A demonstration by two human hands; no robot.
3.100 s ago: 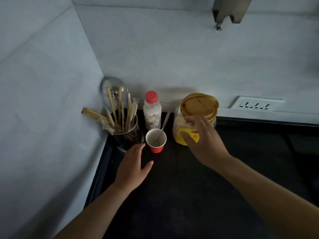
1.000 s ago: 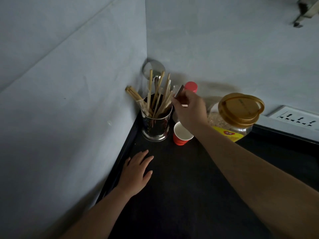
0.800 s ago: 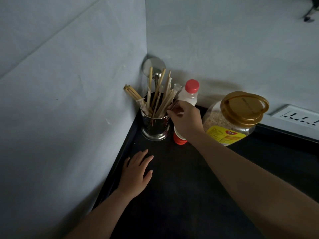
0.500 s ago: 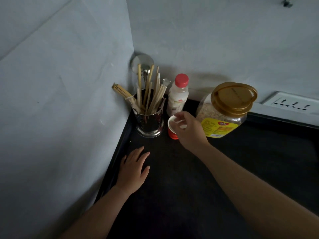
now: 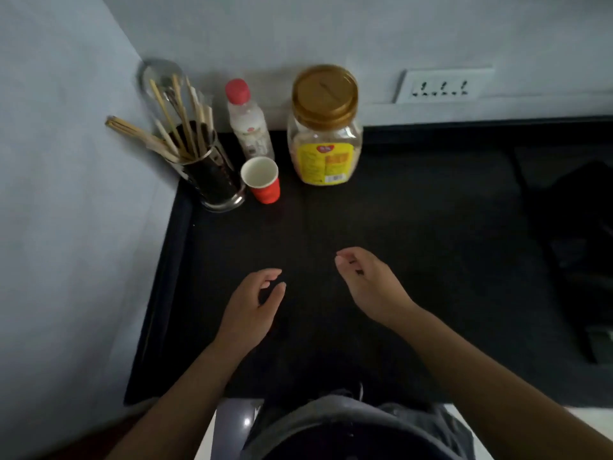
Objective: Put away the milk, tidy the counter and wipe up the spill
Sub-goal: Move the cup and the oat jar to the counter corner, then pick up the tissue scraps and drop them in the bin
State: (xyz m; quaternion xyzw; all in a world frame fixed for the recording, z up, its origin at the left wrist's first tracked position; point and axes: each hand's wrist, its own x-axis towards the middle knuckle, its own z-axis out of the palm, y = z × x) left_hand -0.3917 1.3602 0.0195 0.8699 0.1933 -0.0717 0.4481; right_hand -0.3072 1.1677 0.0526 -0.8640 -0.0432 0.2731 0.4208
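While both hands are hovering over the bare middle of the black counter (image 5: 414,227), the stored items are standing grouped in the far left corner against the pale walls. Furthest left, a steel utensil holder (image 5: 212,180) is sitting in the corner, with wooden chopsticks (image 5: 166,127) leaning out of it towards the left wall. Just to its right, a small white milk bottle (image 5: 248,124) with a red cap is standing upright close to the back wall, and a red paper cup (image 5: 262,180) is standing upright directly in front of it, close beside the holder (its white interior is showing nothing inside). Further right, a clear plastic jar (image 5: 325,141) with a gold lid and yellow label is standing apart from the cup, and a white socket strip (image 5: 444,86) is running along the back wall beyond it. Nearer the viewer, the left hand (image 5: 250,310) is hanging loosely open with fingers gently curled, gripping nothing. The right hand (image 5: 368,283) is likewise half curled, thumb and fingertips drawn near each other, and is holding nothing visible. A dark shape is lying at the far right edge; it cannot be identified.
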